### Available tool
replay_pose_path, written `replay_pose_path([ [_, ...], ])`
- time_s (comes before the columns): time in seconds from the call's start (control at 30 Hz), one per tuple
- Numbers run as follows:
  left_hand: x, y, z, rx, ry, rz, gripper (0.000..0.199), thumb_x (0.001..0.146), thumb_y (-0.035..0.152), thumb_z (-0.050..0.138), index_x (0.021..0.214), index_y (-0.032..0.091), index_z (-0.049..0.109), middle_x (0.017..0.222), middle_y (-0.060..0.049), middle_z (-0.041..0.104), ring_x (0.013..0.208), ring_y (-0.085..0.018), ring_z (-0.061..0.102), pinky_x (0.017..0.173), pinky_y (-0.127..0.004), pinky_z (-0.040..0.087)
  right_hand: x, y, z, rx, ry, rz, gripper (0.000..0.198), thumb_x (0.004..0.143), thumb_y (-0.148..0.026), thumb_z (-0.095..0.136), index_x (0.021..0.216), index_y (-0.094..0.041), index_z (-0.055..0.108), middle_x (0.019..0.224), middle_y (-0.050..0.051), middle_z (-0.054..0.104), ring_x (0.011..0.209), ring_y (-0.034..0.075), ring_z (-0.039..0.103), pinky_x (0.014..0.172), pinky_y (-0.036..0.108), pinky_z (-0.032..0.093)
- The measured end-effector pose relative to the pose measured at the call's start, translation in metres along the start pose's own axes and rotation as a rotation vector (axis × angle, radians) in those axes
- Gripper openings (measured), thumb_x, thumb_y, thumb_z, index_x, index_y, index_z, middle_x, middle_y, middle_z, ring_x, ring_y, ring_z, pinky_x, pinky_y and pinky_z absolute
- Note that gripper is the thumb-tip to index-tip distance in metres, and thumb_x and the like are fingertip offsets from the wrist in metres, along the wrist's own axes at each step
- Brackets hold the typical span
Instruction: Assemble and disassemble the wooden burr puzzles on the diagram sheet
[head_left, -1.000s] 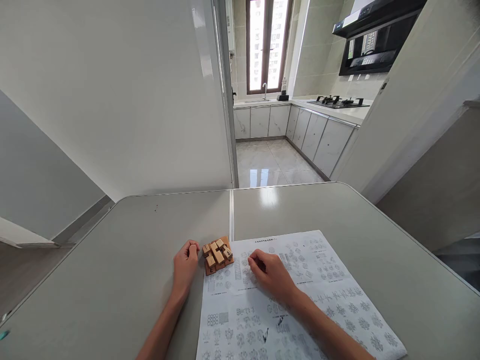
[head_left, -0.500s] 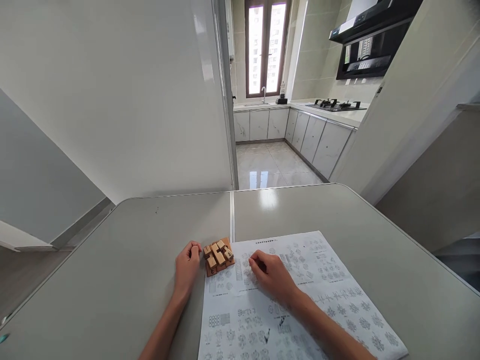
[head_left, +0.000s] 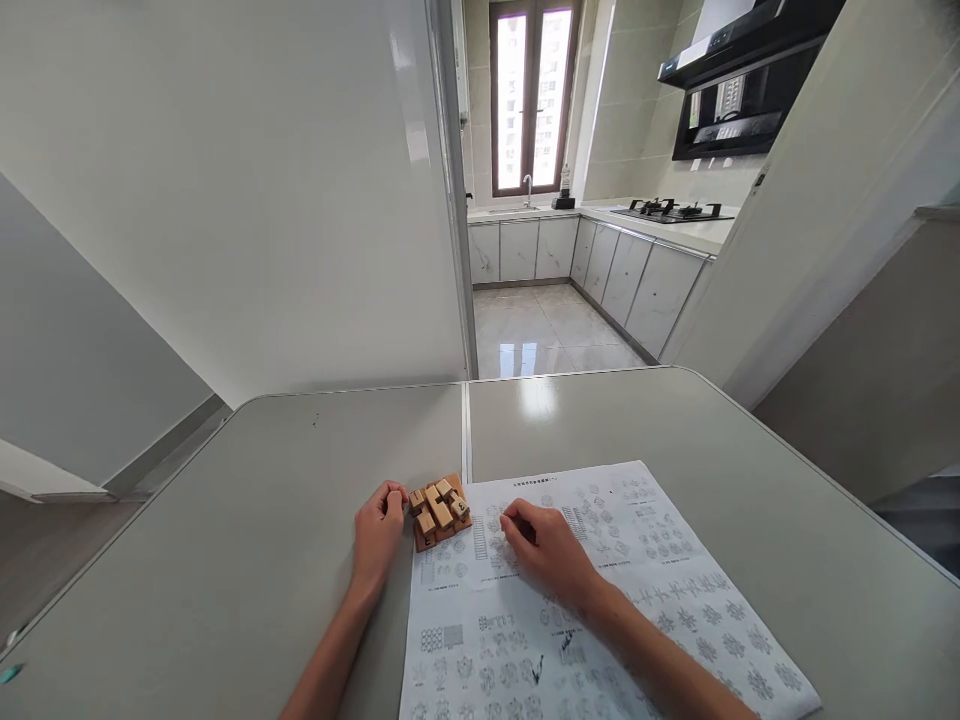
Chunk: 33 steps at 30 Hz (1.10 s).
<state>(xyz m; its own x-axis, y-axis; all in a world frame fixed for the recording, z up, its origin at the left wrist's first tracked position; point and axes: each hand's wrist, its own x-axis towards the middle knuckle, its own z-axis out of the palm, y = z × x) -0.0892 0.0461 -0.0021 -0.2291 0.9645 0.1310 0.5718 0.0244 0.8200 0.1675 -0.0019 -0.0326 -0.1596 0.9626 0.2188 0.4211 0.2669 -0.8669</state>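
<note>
A wooden block puzzle (head_left: 440, 512) sits partly on the upper left corner of a printed sheet (head_left: 517, 590). It is a brown base with several pale blocks on it, some marked with dark characters. My left hand (head_left: 379, 525) rests on the table just left of the puzzle, fingers curled closed, its fingertips at or very near the puzzle's edge. Over the sheet, right of the puzzle, lies my right hand (head_left: 547, 540), loosely fisted, with no object showing in it. My right forearm covers part of the sheet's printed figures.
The light grey table (head_left: 225, 560) has a seam running away from me. A small teal object (head_left: 10, 674) lies at the left edge. Beyond the table are a white panel (head_left: 300, 200), kitchen cabinets (head_left: 555, 248) and a gas stove (head_left: 671, 211).
The whole table scene has shifted very slightly in the view. Both hands and the puzzle keep their places relative to each other.
</note>
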Motion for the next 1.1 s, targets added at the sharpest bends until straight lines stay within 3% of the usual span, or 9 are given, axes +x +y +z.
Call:
replay_pose_path([
  [0.27,-0.0021,0.0020,0.0005,-0.010,0.003,0.005,0.022,0.085,0.030,0.042,0.070,0.023,0.055,0.067,0.002,0.057,0.059,-0.016,0.046,0.055,-0.026,0.031,-0.0015,-0.0019,-0.0015,0.022,-0.008,0.025,0.025,0.099,-0.033,0.048,0.078,-0.022,0.054,0.061,-0.005,0.049,0.056,0.013,0.041,0.055,0.026,0.031],
  [1.1,-0.0006,-0.0057,0.0020,0.010,-0.018,0.027,0.024,0.087,0.031,0.042,0.071,0.023,0.056,0.063,0.004,0.053,0.057,-0.015,0.044,0.055,-0.026,0.032,-0.0019,-0.0019,-0.0016,-0.018,-0.011,0.003,0.026,0.099,-0.034,0.048,0.077,-0.022,0.055,0.060,-0.004,0.052,0.055,0.014,0.044,0.055,0.027,0.032],
])
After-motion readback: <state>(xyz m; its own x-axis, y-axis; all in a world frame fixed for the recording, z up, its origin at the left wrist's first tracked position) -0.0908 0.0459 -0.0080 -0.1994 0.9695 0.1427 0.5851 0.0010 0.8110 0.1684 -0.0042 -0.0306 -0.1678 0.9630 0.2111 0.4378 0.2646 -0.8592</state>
